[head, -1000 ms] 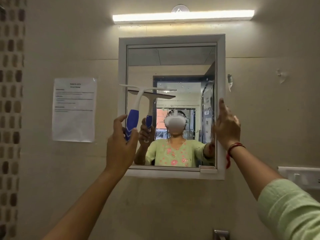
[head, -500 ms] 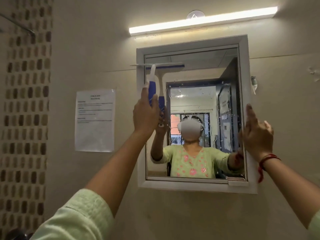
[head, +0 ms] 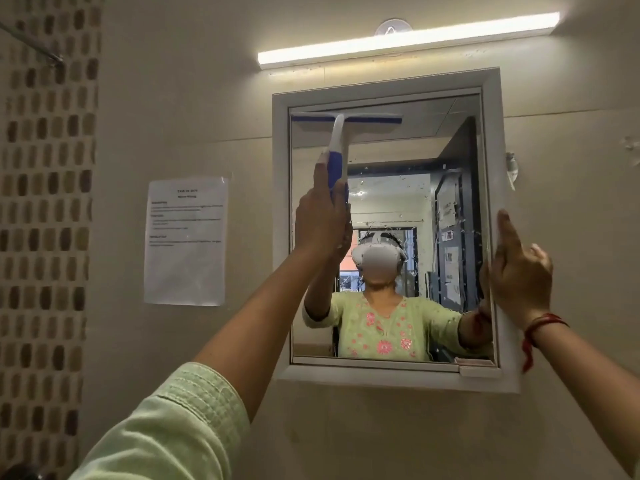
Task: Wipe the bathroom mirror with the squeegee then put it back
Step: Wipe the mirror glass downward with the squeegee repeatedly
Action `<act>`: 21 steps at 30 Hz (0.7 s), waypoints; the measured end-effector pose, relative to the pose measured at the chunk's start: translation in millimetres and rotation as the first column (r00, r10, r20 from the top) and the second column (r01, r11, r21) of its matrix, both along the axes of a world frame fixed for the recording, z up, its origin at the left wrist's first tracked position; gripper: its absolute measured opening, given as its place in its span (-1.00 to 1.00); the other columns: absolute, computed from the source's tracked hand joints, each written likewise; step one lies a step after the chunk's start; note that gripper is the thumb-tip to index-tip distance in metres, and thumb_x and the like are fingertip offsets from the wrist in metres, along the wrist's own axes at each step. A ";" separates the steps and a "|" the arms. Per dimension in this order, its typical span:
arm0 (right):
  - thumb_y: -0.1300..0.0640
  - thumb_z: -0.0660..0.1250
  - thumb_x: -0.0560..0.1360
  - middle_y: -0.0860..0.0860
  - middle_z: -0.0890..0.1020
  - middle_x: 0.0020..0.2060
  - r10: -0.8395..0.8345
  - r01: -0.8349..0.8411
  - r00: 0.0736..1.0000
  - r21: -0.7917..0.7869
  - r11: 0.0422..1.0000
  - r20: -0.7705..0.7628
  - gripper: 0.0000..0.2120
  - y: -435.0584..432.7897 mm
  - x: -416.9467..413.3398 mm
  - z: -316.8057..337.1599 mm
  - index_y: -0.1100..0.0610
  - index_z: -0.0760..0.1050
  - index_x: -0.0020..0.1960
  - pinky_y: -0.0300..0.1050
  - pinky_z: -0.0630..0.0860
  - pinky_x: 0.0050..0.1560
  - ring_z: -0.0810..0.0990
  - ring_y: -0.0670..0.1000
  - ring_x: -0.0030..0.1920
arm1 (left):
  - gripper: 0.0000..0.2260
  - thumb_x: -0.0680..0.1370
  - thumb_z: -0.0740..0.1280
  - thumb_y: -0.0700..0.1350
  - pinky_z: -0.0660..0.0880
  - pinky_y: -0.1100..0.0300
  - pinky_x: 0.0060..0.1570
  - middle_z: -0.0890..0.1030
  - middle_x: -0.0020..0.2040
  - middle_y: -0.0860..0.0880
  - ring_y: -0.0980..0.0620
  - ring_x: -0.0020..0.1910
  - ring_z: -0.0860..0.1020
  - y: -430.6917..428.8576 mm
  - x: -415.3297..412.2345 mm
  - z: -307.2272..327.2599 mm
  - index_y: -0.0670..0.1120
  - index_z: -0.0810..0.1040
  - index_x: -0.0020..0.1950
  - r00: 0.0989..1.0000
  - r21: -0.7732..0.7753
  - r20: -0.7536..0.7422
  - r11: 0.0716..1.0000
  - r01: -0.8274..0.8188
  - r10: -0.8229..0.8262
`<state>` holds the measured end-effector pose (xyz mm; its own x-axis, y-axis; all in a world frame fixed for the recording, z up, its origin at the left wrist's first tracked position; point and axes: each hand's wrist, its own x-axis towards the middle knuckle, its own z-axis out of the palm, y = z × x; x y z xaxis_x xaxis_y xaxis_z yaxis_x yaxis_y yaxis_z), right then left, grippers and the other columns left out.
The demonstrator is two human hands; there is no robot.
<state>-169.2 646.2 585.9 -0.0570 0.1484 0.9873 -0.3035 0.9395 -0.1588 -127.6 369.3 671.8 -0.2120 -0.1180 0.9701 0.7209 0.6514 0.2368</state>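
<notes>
A white-framed mirror [head: 491, 140] hangs on the beige wall, its glass speckled with water drops in the middle. My left hand [head: 320, 216] grips the blue and white handle of a squeegee [head: 337, 140]. Its blade lies flat against the glass along the mirror's top left edge. My right hand [head: 519, 268] rests on the mirror's right frame, index finger straight up along it and the other fingers loosely bent.
A lit tube lamp [head: 408, 39] runs above the mirror. A printed paper notice [head: 187, 240] is taped to the wall on the left. Brown mosaic tiles [head: 45, 202] cover the far left wall. A small hook [head: 512, 168] sticks out right of the frame.
My left hand has raised the squeegee from mid-mirror up to the top left of the glass. The view has shifted, so the mirror sits further right. My right hand stays on the frame.
</notes>
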 end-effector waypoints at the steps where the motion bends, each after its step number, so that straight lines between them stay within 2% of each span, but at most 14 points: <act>1: 0.04 -0.11 0.53 0.01 0.35 -0.48 0.002 -0.002 1.000 0.001 1.000 0.000 -0.47 0.5 -0.1 0.4 0.05 0.07 0.50 0.31 0.39 0.15 0.37 0.00 -0.42 | -0.58 0.62 0.09 -0.06 0.59 -0.04 -0.16 0.55 -0.04 -0.18 -0.07 -0.26 0.56 2.0 1.0 2.9 -0.05 0.08 0.46 1.000 0.004 0.007 1.000 0.002 -0.002; 6: 0.04 -0.11 0.54 0.01 0.35 -0.47 0.008 -0.008 1.000 0.003 1.000 0.004 -0.47 0.9 -1.2 0.3 0.10 0.09 0.50 0.29 0.43 0.11 0.36 0.00 -0.41 | -0.58 0.63 0.06 -0.07 0.55 0.03 -0.21 0.55 -0.06 -0.18 0.02 -0.34 0.50 14.0 4.1 2.2 -0.02 0.04 0.47 0.999 0.044 0.046 0.999 0.022 -0.024; 11: 0.03 -0.11 0.54 0.01 0.38 -0.45 0.013 -0.013 1.000 -0.014 1.000 -0.015 -0.47 3.2 -5.8 -1.8 0.10 0.13 0.49 0.27 0.37 0.17 0.36 -0.01 -0.38 | -0.57 0.63 0.04 -0.05 0.58 0.00 -0.22 0.49 -0.16 -0.05 0.02 -0.34 0.53 19.8 0.2 -3.1 0.03 0.01 0.48 0.996 0.083 0.078 0.996 0.042 -0.048; 15: 0.03 -0.11 0.54 0.07 0.43 -0.46 0.007 -0.007 1.000 -0.022 1.000 -0.030 -0.47 5.3 -10.3 -1.7 0.10 0.13 0.49 0.27 0.36 0.18 0.38 0.00 -0.38 | -0.57 0.63 0.04 -0.04 0.59 -0.09 -0.29 0.53 -0.26 -0.07 -0.07 -0.38 0.55 24.6 0.3 -22.5 0.07 -0.01 0.47 0.989 0.099 0.100 0.990 0.100 -0.110; 19: 0.06 -0.09 0.54 0.16 0.51 -0.44 0.011 -0.012 0.999 -0.018 1.000 -0.032 -0.48 3.8 -10.5 -0.5 0.09 0.11 0.49 0.27 0.34 0.20 0.49 0.10 -0.38 | -0.57 0.63 0.05 -0.05 0.58 -0.04 -0.28 0.53 -0.22 -0.10 -0.04 -0.38 0.54 20.1 3.0 -18.7 0.04 0.01 0.47 0.995 0.090 0.083 0.995 0.051 -0.059; 21: 0.09 -0.06 0.55 0.17 0.51 -0.43 0.011 -0.012 0.999 -0.015 1.000 -0.039 -0.49 4.3 -10.1 0.4 0.10 0.12 0.49 0.28 0.34 0.20 0.50 0.11 -0.37 | -0.60 0.63 0.06 -0.06 0.57 0.06 -0.26 0.57 -0.10 -0.16 0.01 -0.34 0.53 18.2 3.8 -0.5 -0.03 0.07 0.45 0.998 0.083 0.064 0.997 0.008 -0.014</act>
<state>-179.3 650.5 586.3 -0.0202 0.1628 0.9865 -0.3202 0.9336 -0.1606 -123.7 387.4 671.4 -0.2753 -0.1945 0.9415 0.7095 0.6197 0.3355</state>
